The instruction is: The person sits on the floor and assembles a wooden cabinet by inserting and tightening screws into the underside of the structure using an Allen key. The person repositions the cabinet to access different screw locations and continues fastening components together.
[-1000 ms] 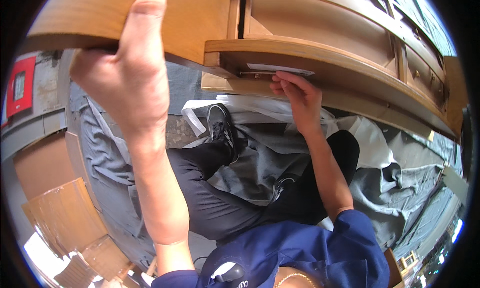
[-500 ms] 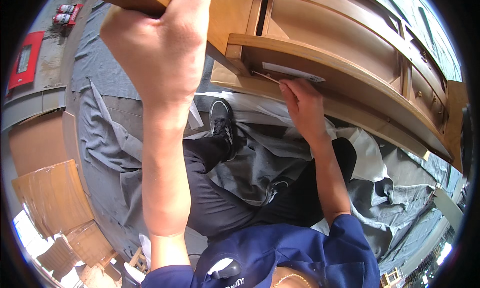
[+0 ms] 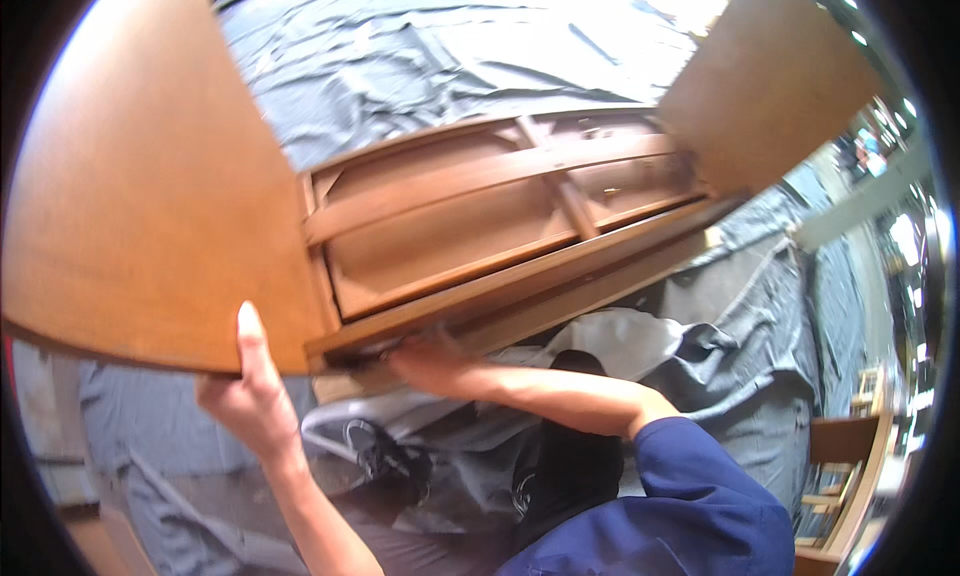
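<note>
My left hand (image 3: pixel 250 401) grips the lower edge of a large brown wooden end panel (image 3: pixel 150 196), thumb on its face and fingers underneath. The panel stands upright against the left end of a wooden frame (image 3: pixel 450 251) with rails, crosspieces and inset boards. My right hand (image 3: pixel 435 364) is curled under the frame's near rail (image 3: pixel 530 288), close to the corner at the end panel. Motion blurs its fingers. A thin metal hex key, plain half a second ago, is barely discernible there now. A second end panel (image 3: pixel 765 86) rises at the frame's far right end.
Grey cloth (image 3: pixel 740 361) covers the floor, wrinkled, with white wrapping (image 3: pixel 625 341) beside my knee. A pale wooden strip (image 3: pixel 620 286) lies below the rail. My shoe (image 3: pixel 385 456) is close under the frame. Wooden furniture parts (image 3: pixel 845 456) stand at the right.
My view has swung, bringing both end panels into sight. My left hand now appears low on the panel's edge; my right hand stays at the rail's left corner, now blurred.
</note>
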`<state>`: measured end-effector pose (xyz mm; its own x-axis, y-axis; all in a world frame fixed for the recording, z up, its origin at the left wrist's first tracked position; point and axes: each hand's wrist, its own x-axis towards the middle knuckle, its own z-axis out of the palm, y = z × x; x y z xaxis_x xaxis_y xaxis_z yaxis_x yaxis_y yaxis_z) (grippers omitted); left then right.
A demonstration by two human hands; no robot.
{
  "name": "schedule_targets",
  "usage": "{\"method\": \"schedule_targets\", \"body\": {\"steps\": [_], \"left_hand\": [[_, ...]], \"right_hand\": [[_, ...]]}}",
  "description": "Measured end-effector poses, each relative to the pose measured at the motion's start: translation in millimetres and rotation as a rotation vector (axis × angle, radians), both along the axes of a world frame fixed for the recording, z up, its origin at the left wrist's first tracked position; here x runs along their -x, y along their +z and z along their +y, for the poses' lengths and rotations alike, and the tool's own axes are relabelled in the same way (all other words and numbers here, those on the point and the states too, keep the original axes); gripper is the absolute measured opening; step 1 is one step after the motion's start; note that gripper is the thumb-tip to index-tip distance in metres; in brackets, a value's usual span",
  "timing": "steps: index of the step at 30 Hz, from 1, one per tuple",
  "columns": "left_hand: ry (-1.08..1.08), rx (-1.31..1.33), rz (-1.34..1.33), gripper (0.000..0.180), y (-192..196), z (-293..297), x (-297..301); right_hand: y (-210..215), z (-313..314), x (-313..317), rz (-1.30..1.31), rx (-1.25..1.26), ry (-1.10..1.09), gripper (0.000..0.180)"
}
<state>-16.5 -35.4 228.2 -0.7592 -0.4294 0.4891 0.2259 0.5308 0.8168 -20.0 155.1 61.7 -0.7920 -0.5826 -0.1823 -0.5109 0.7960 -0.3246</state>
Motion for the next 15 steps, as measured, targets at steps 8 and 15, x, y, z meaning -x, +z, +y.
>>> {"method": "schedule_targets", "body": {"steps": [8, 15], "left_hand": [[-0.078, -0.058, -0.008, 0.028, -8, 27, 8], [-0.092, -0.088, -0.006, 0.029, -5, 16, 6]], "right_hand": [[10, 13, -7, 0.138, -0.104, -0.113, 0.012], [6, 0, -13, 0.233, -0.047, -0.101, 0.010]]}}
